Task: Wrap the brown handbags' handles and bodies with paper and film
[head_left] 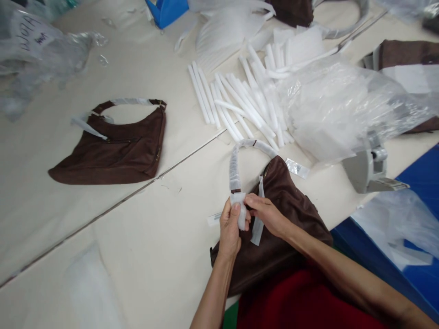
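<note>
White foam strip (239, 211) at the wrapped strap (234, 168), and the left hand (229, 230) pinches it! The right hand (268, 214) curls its fingers against the edge, grip unclear; the brown shoulder bag (293, 203) lies beneath, on the table (154, 256).

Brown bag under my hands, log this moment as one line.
left hand: holds white wrap at strap; right hand: at wrap's edge; brown bag: strap mostly covered; second bag: on table, left
</note>
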Demonstrator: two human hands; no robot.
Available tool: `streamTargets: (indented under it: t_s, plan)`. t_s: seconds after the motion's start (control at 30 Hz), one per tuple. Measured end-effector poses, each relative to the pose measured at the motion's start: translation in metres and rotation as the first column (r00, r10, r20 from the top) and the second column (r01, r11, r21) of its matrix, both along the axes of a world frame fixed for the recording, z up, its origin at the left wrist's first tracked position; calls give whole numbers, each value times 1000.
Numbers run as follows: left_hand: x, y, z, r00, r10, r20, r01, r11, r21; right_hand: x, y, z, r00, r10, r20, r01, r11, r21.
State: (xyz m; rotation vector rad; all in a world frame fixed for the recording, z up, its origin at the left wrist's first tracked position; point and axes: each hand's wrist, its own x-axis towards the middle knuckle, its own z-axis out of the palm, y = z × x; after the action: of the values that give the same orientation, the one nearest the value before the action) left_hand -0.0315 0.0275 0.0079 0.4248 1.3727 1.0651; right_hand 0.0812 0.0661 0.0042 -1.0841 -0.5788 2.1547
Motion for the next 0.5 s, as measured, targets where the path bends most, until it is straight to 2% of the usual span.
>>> streamTargets:
  t_s: [0.1,0.2,0.3,0.37,0.43,0.5]
  plan:
    - [6,0,-7,999,42,-23,-42,999,1,0,1,6,991,47,122,-53,997,47]
    - [3,0,-9,990,130,51,-132,991,33,-7,3,6,984,-14,178,4,998,58]
    - [-13,0,0,974,84,211,-98,994,56,-11,6,9,987,-48,150,41,998,50]
    - [-29,0,9,967,50,251,-66,996,55,-17,9,15,984,-39,175,26,996,80]
    - [-47,1,15,976,113,184,-125,990,57,-28,14,22,974,-51,220,16,987,158]
    - [-65,1,15,972,229,57,-233,970,76,-43,24,30,952,-42,303,-58,948,313]
